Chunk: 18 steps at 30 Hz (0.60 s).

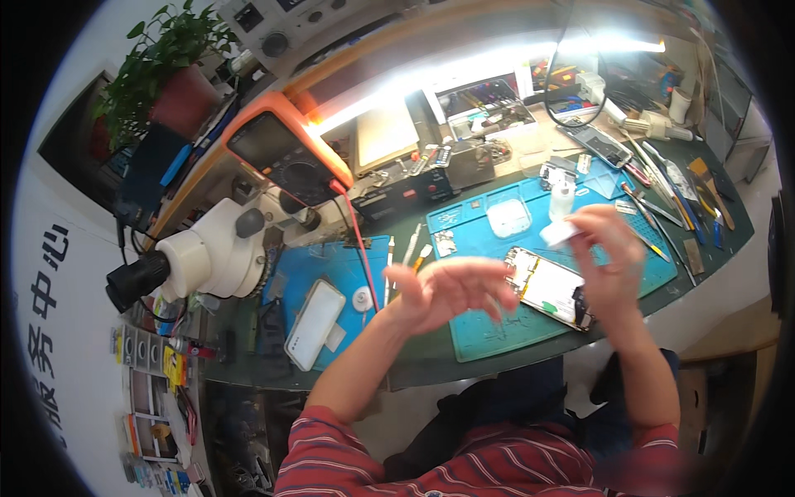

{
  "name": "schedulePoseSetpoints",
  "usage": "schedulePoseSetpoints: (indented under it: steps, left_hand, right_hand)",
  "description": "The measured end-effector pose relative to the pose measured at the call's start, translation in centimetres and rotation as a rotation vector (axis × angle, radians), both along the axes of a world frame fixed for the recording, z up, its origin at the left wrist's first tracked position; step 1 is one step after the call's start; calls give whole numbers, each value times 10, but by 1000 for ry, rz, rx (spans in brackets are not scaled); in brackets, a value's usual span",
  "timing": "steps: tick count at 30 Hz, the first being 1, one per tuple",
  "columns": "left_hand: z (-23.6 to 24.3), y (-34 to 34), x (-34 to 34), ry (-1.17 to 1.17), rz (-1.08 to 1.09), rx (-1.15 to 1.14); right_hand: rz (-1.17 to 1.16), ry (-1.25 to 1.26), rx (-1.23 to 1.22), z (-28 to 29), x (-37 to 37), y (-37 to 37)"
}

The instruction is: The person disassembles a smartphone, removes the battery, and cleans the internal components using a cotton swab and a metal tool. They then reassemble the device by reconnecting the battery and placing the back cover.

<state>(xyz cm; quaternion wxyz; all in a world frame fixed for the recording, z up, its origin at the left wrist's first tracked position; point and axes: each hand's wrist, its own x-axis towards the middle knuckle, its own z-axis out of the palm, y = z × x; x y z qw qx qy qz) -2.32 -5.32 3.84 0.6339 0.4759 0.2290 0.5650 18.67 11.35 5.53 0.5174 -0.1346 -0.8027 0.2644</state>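
My left hand [443, 290] is open, palm partly up with loosely bent fingers, above the left part of a teal repair mat [480, 344]. My right hand [604, 257] is raised on the right, fingers closed on a small white item [556, 234], perhaps a pad, just below a translucent bottle [563, 199]. Between and under my hands lies an opened phone [542, 290] with exposed internal parts, partly hidden by them. A white square tray [508, 217] sits on the mat's upper area.
A microscope [207, 248] stands left, beside a blue mat holding a white phone [313, 323]. An orange multimeter [290, 149], potted plant [186, 99] and parts trays [484, 112] are at the back. Several tweezers and tools [683, 199] lie right. Shelving [153, 398] stands lower left.
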Motion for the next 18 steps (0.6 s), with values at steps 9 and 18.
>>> schedulePoseSetpoints:
  steps: [9,18]
  left_hand:
    - [3,-7,-1,-166,-311,246]
    - [8,-10,-1,-112,-321,205]
  right_hand:
    - [-291,127,-222,-18,66,100]
    - [-429,86,-231,-12,81,114]
